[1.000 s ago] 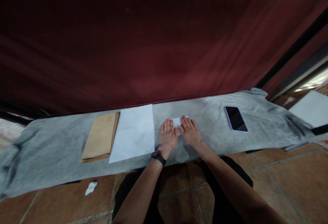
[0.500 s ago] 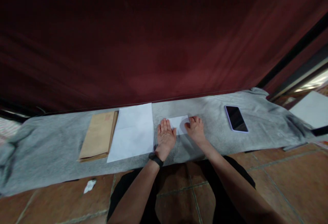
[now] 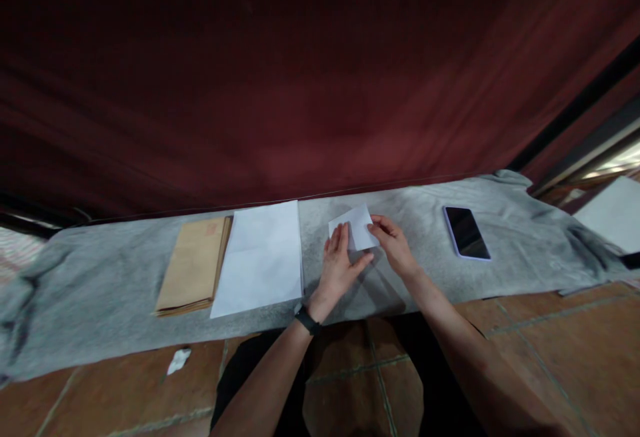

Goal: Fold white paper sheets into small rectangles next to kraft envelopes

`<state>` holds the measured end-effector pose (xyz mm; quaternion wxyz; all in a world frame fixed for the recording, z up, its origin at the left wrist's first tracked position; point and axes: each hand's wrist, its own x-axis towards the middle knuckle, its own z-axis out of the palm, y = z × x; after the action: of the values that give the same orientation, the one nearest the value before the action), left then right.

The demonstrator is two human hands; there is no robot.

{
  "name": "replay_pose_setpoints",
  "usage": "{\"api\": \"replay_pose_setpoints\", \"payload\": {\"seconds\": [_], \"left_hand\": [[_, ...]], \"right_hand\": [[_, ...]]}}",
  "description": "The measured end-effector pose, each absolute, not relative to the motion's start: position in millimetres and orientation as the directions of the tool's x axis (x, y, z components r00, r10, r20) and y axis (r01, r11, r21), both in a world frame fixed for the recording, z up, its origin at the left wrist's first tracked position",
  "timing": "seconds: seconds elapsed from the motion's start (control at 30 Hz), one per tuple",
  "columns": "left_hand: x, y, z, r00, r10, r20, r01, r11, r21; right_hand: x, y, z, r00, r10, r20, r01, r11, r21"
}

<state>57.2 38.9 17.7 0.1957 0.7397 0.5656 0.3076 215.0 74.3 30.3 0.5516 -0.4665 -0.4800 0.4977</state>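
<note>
A small folded white paper (image 3: 356,226) is lifted off the grey felt cloth (image 3: 125,304), tilted. My left hand (image 3: 339,267) holds its near left edge, thumb under it, a black band on the wrist. My right hand (image 3: 396,246) pinches its right edge. To the left lies a white sheet of paper (image 3: 261,258), and beside that a stack of brown envelopes (image 3: 194,266).
A dark phone (image 3: 466,232) with a light case lies on the cloth to the right. A dark red curtain (image 3: 300,77) hangs behind the cloth. A crumpled white scrap (image 3: 178,360) lies on the tiled floor. Another white sheet (image 3: 610,214) shows at far right.
Both hands were pressing the folded paper flat on the cloth. The right hand slid right along it, and now both hands have lifted the paper up.
</note>
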Motion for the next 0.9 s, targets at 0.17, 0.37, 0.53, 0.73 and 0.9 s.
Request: {"api": "replay_pose_setpoints", "payload": {"seconds": [0.17, 0.37, 0.53, 0.73, 0.9], "left_hand": [[64, 39, 26, -0.086, 0.986, 0.144, 0.28, -0.115, 0.953], [67, 42, 24, -0.246, 0.94, -0.237, -0.493, 0.089, 0.866], [66, 33, 15, -0.14, 0.885, -0.443, -0.675, 0.242, 0.697], [59, 8, 12, 0.364, 0.752, -0.549, -0.332, 0.656, 0.678], [57, 3, 20, 0.175, 0.975, -0.14, 0.325, 0.077, 0.942]], "right_hand": [[209, 63, 42, -0.101, 0.994, 0.052, -0.185, 0.032, -0.982], [211, 76, 9, 0.182, 0.978, -0.1, 0.101, -0.12, -0.988], [210, 79, -8, 0.017, 0.959, -0.281, 0.049, -0.282, -0.958], [220, 82, -10, 0.08, 0.989, -0.121, 0.408, -0.143, -0.901], [220, 78, -11, 0.029, 0.998, -0.053, 0.544, -0.06, -0.837]]}}
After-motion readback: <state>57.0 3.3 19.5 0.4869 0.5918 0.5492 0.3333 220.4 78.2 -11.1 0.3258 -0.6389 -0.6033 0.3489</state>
